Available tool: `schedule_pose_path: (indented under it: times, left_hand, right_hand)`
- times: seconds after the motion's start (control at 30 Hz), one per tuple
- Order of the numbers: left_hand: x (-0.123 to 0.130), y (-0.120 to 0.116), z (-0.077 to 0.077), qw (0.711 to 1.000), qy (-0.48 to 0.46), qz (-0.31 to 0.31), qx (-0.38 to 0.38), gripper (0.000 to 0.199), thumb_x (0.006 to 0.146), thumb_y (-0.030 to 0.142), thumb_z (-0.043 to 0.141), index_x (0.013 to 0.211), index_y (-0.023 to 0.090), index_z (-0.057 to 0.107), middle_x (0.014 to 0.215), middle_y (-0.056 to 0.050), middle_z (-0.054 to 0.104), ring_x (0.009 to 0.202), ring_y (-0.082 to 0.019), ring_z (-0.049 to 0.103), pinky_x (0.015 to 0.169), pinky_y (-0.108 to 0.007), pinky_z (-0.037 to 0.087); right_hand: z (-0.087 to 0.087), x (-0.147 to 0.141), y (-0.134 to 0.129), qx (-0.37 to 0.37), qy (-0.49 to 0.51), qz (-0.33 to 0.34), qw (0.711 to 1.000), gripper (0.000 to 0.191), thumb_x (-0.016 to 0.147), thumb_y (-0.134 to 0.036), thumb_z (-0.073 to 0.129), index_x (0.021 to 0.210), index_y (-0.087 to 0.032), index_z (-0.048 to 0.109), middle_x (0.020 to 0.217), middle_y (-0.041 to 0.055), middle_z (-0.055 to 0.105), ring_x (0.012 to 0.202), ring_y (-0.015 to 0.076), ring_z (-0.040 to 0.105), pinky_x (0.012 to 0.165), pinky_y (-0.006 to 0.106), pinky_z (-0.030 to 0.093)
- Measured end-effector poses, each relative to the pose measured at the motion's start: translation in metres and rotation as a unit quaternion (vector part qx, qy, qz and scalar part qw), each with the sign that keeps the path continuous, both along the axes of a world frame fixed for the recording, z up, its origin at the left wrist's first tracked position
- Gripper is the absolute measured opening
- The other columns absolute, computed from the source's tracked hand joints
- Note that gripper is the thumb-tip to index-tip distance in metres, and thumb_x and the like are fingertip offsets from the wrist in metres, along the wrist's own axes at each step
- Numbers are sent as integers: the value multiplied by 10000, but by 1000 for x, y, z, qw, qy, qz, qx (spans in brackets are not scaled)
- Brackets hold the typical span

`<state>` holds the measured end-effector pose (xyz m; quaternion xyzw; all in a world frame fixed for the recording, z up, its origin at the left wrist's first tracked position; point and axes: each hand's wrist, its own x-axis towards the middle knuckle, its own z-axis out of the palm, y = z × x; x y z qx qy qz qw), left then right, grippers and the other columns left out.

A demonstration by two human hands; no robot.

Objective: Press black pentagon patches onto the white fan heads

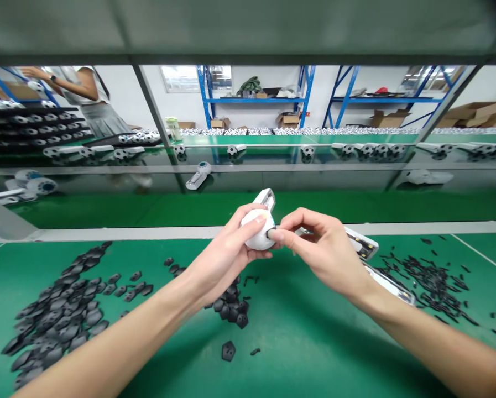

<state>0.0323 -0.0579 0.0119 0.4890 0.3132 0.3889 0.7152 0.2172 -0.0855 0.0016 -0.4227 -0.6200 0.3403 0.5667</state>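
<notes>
A white ball-shaped device [256,235] with a short white handle pointing up and away is held over the front of the green bench. My left hand [235,235] wraps round its left side, thumb on top. The thumb and forefinger of my right hand [309,235] pinch a small black piece [269,232] against the ball's right side. Black pentagonal pieces [231,309] lie beneath my left hand, with one single pentagon [228,351] nearer the front edge.
A large heap of black pieces [61,315] spreads at the left, thin black strips [436,284] at the right. White devices [386,283] lie behind my right wrist. Beyond a pale rail [181,232], a belt carries another device [199,176]. A person [88,94] stands at the far left.
</notes>
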Motion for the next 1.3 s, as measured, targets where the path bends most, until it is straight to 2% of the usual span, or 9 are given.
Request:
schedule_pose_path:
  times: [0.07,0.17,0.4,0.63,0.83,0.97,1.07,1.2,1.3]
  left_hand:
    - [1,-3,-1,1000,-2,-2,19,267,1068,448,674,1263,271,629,1429,-47,606,1163,-205,660,930,-299,615]
    - [3,-6,-4,999,6,-7,34,271,1084,455,646,1280,271,611,1463,-48,585,1254,-233,632,1030,-358,619]
    - [5,-5,-5,999,20,14,29,388,1024,558,710,1292,285,647,1336,-73,624,1132,-237,663,863,-322,683]
    - [5,-8,-4,999,46,7,28,406,1054,559,660,1346,285,597,1401,-81,604,1252,-266,643,993,-397,673]
    - [7,-8,-7,990,103,32,89,682,846,501,917,1343,262,516,1096,-34,653,876,-192,720,813,-344,702]
    - [4,-4,-11,977,116,63,168,600,846,460,913,1266,252,537,954,1,661,740,-177,704,653,-283,671]
    - [2,2,-15,962,116,103,226,522,876,461,878,1226,246,556,869,16,668,609,-155,677,551,-249,605]
    - [2,12,-18,958,101,142,227,473,881,516,847,1149,229,583,766,30,642,496,-139,626,493,-254,545]
    - [3,17,-22,964,85,141,211,484,853,521,863,1141,219,619,813,2,678,528,-143,636,531,-270,550]
  right_hand:
    - [1,0,-2,-4,-39,-17,999,196,883,-331,822,755,-201,751,748,-1,745,670,145,629,600,260,478]
    - [7,2,-5,-9,-76,-21,997,185,892,-316,785,749,-203,756,739,-6,746,682,146,615,624,274,451]
    - [17,9,-4,7,-96,2,995,172,870,-271,776,717,-199,744,702,-10,742,618,138,602,595,277,435]
    - [12,6,-6,12,-124,-14,992,160,888,-266,763,737,-214,771,738,-4,774,661,150,647,610,264,480]
    - [14,8,-10,-11,-94,22,995,121,892,-245,747,800,-205,813,760,20,787,695,175,731,621,241,577]
    - [19,10,-13,-3,-94,65,993,173,957,-208,688,897,-215,851,838,31,814,781,192,780,715,260,640]
    - [23,12,-16,4,-96,59,994,188,999,-219,672,999,-214,860,884,35,830,792,196,791,724,275,658]
    - [24,9,-22,16,-117,-13,993,156,1023,-234,688,1023,-198,840,821,24,814,668,165,748,597,246,617]
    - [12,-1,-30,35,-190,28,981,189,1035,-198,679,905,-209,816,767,-4,789,631,148,721,592,244,585]
